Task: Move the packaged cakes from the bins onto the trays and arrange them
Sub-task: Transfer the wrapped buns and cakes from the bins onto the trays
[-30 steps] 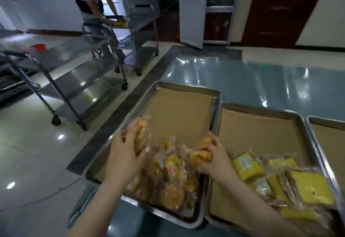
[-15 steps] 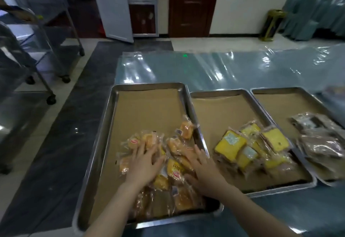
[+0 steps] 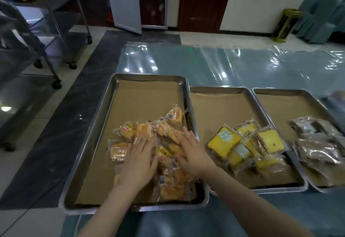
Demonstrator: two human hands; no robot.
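Three steel trays lined with brown paper stand side by side on a blue table. The left tray [image 3: 89,143] holds a loose heap of orange packaged cakes [image 3: 173,117]. My left hand [image 3: 139,160] lies flat on the heap with fingers straight and spread. My right hand [image 3: 192,152] rests flat on the heap's right side, fingers straight. The middle tray [image 3: 224,91] holds yellow packaged cakes [image 3: 224,141]. The right tray [image 3: 280,93] holds brown packaged cakes [image 3: 321,147]. No bins are in view.
Steel wheeled carts [image 3: 37,37] stand on the floor at the left. Clear plastic sheeting [image 3: 224,63] covers the table behind the trays. A white door [image 3: 123,3], a brown door [image 3: 201,3] and a yellow-black stand [image 3: 283,25] are at the back.
A second ago both hands gripped orange cakes above the heap. They have since let go and lie flat on the heap, spreading it. The camera has swung right, showing the third tray.
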